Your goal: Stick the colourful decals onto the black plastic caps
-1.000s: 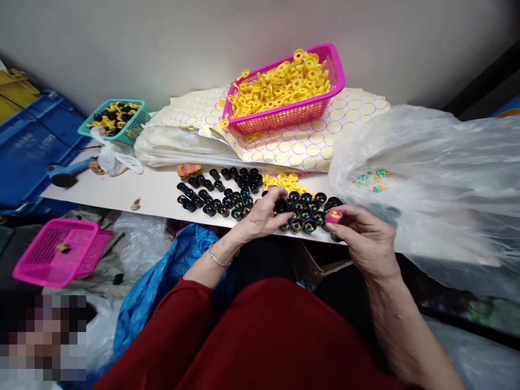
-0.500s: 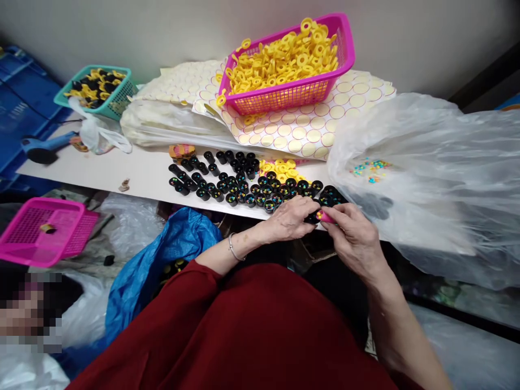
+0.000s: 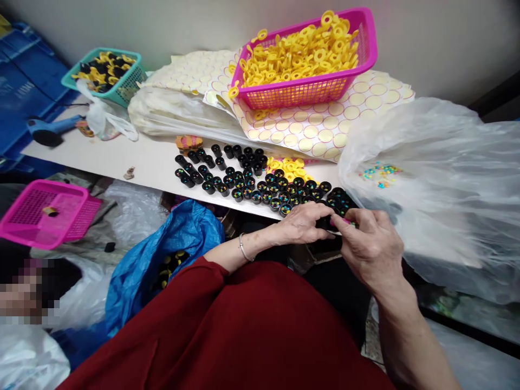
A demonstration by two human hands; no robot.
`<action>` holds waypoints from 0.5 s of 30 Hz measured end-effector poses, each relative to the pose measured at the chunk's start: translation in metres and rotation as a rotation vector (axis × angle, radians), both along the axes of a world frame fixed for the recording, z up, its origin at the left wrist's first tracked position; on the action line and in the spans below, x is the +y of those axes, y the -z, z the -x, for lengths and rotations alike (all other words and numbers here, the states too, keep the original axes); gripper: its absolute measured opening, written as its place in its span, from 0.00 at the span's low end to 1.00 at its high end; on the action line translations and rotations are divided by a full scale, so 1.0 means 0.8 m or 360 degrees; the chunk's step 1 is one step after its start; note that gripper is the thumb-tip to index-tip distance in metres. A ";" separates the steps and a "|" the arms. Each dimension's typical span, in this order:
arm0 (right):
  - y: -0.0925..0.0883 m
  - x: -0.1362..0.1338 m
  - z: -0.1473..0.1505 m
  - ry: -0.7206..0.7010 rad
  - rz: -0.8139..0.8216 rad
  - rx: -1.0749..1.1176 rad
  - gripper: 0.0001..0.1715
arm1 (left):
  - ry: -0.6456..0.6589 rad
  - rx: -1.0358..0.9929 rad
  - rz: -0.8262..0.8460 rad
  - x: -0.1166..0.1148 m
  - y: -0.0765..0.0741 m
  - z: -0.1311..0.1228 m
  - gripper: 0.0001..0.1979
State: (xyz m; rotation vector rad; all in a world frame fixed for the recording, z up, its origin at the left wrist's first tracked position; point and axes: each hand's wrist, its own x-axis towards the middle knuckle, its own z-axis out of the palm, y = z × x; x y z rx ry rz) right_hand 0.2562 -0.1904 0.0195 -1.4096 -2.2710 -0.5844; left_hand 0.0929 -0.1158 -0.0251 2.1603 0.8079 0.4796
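The small pink thing [image 3: 340, 221] is pinched in the right hand [image 3: 374, 241], near the desk's [image 3: 152, 176] front edge. The left hand [image 3: 303, 223] grips a black cup [image 3: 324, 222] just beside it. Other cups [image 3: 285, 210] crowd close, a see-through bag [image 3: 426, 173] sits rightward, and the pale desk top shows on the left.

The left hand [image 3: 303, 223] has moved right across the black cups [image 3: 237, 195], closing in beside the right hand [image 3: 371, 245], whose fingers now mostly hide the pink piece [image 3: 333, 221]
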 end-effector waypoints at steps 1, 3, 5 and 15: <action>0.002 0.001 -0.001 0.0000 -0.0012 0.0043 0.17 | 0.0001 -0.0015 0.0018 0.000 0.001 0.000 0.17; 0.005 0.002 -0.003 -0.0004 -0.0035 0.0114 0.17 | -0.0007 -0.0034 0.0053 0.001 0.003 -0.001 0.20; 0.008 0.002 -0.003 -0.0015 -0.0048 0.0159 0.17 | -0.0027 -0.0046 0.0083 0.001 0.004 -0.001 0.22; 0.018 0.006 -0.007 0.0018 0.0033 0.0516 0.13 | -0.0018 -0.0316 0.0394 0.001 0.013 -0.005 0.20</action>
